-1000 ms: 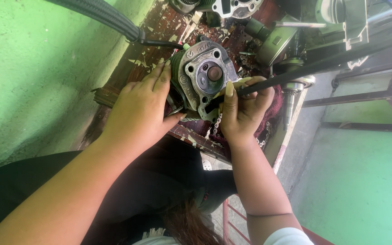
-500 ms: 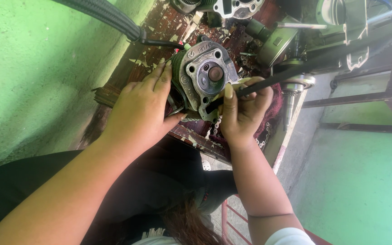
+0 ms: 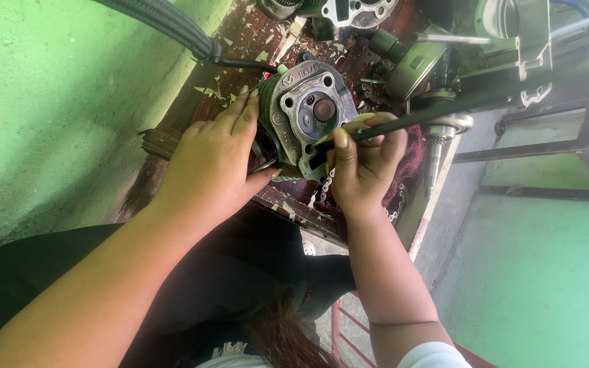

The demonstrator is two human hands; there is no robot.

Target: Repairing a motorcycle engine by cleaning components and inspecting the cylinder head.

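Nearest the camera, dark trousers and a lock of hair fill the bottom of the view, and both forearms reach up from them toward the cylinder head point(image 3: 308, 119), which stands on edge on the worn wooden desk point(image 3: 240, 41) with its machined face turned toward the viewer. Just left of the cylinder head, the left hand point(image 3: 216, 160) is closed around its finned side, thumb tucked under the lower edge and fingertips over the top, holding it steady. Just right of it, the right hand point(image 3: 366, 163) has a closed grip on a long black rod point(image 3: 444, 109), whose near tip rests against the lower right edge of the cylinder head's face.

Compared with the pictures from a second and half a second ago, little has moved: both hands sit in the same places and the rod lies at nearly the same slant, so the work at that edge seems to be going on in small motions rather than a new step.

Beyond the cylinder head lie more grey engine parts point(image 3: 349, 10) and a braided black hose point(image 3: 172, 24). The rod's far end blurs into dark machinery at upper right, so its full shape cannot be made out, and the tip's exact contact is hidden by the thumb.
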